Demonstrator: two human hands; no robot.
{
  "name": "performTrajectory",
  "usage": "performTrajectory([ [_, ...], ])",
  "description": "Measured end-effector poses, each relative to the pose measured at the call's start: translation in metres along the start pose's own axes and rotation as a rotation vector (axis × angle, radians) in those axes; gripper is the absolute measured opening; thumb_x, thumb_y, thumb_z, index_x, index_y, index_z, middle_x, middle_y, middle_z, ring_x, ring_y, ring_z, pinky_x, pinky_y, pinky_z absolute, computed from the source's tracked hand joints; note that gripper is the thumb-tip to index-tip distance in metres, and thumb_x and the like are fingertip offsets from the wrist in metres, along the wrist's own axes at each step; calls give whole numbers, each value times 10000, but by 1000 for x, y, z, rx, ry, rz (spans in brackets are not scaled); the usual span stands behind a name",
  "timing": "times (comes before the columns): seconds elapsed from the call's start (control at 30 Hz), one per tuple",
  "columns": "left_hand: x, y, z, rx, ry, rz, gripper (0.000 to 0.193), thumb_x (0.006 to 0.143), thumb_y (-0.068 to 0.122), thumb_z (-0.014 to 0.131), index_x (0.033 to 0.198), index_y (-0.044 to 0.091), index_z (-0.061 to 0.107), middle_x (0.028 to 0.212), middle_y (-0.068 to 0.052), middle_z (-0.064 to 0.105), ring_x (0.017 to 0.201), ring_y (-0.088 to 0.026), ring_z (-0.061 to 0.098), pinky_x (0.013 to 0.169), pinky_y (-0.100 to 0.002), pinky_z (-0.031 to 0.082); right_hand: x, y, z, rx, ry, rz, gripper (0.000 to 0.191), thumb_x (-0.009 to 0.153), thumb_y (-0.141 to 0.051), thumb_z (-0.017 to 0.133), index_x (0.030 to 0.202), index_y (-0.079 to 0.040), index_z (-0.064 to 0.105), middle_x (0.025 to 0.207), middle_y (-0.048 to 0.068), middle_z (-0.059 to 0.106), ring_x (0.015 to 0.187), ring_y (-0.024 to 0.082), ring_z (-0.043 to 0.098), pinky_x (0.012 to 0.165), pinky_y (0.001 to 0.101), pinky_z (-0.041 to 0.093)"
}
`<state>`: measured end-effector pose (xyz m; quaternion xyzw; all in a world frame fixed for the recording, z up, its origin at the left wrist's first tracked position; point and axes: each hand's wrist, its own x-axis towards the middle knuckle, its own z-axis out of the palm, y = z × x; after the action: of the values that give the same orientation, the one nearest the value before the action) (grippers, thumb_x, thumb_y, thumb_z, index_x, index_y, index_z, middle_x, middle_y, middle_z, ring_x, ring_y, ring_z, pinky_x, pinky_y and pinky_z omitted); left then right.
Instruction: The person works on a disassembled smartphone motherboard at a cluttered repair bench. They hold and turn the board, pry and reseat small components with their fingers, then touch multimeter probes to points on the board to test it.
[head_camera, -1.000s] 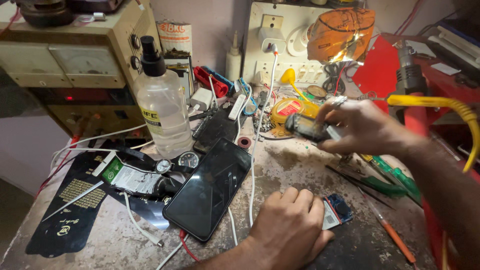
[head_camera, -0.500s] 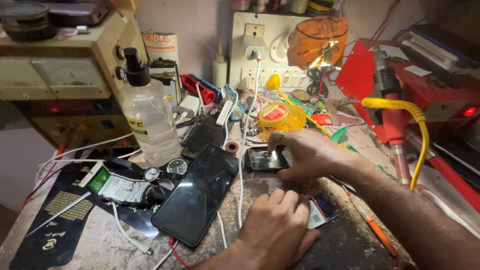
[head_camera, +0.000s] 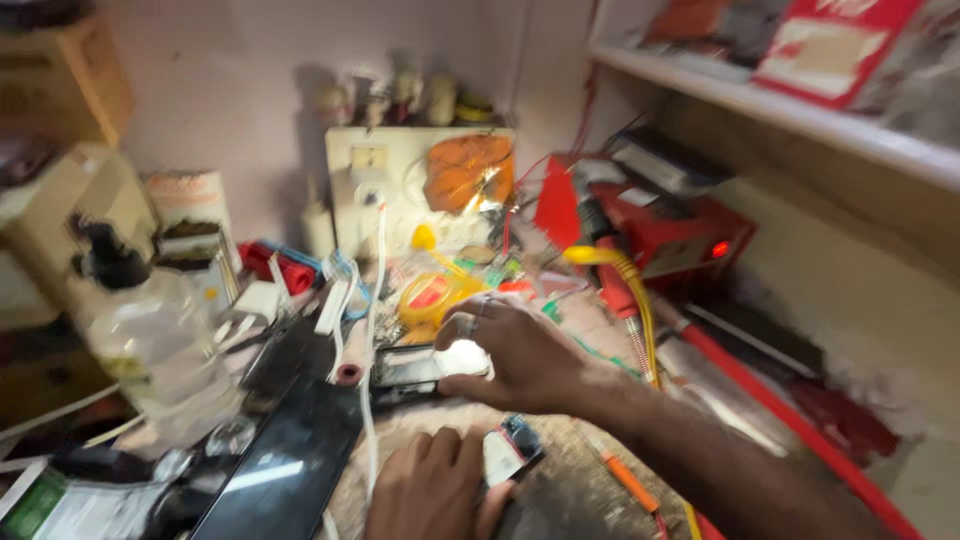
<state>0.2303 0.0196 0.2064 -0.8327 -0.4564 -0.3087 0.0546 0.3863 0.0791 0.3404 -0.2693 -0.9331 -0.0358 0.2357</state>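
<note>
The right hand (head_camera: 510, 355) has come lower and now lies with loosely curled fingers on the small phone (head_camera: 420, 368) on the workbench (head_camera: 570, 490). The left hand (head_camera: 430, 490), pressed flat, remains beside a small circuit module (head_camera: 512, 450). The view has swung toward the wall shelf (head_camera: 800, 120).

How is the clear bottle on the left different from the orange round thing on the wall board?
The clear bottle stands upright on the bench; the orange round thing hangs on the white board. The bottle is see-through with a dark cap; the round thing is opaque. Both are blurred.
</note>
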Motion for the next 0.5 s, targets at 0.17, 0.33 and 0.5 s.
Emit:
performTrajectory([
  [0.17,-3,11,-21,74,-166,-2,765,788,570,796,1352,86,616,976,-129,612,891,-332,624,756,-469,528,-23,-32,-111,-378,238,-51,229,808,-299,809,961,-143,740,1026,58,746,925,271,702,827,425,554],
  [0.33,-24,24,-39,31,-10,-30,748,713,503,827,1300,71,660,950,-117,640,915,-318,642,738,-417,531,-42,-12,-267,-1216,393,440,415,961,-445,753,856,-45,724,834,185,694,691,344,667,615,445,534],
  [0.5,-36,31,-37,79,-77,-103,704,739,515,820,1270,80,664,989,-108,641,946,-311,638,765,-418,525,-92,28,-280,-1007,282,1042,374,949,-413,759,882,-47,724,858,175,701,718,328,676,636,431,541],
])
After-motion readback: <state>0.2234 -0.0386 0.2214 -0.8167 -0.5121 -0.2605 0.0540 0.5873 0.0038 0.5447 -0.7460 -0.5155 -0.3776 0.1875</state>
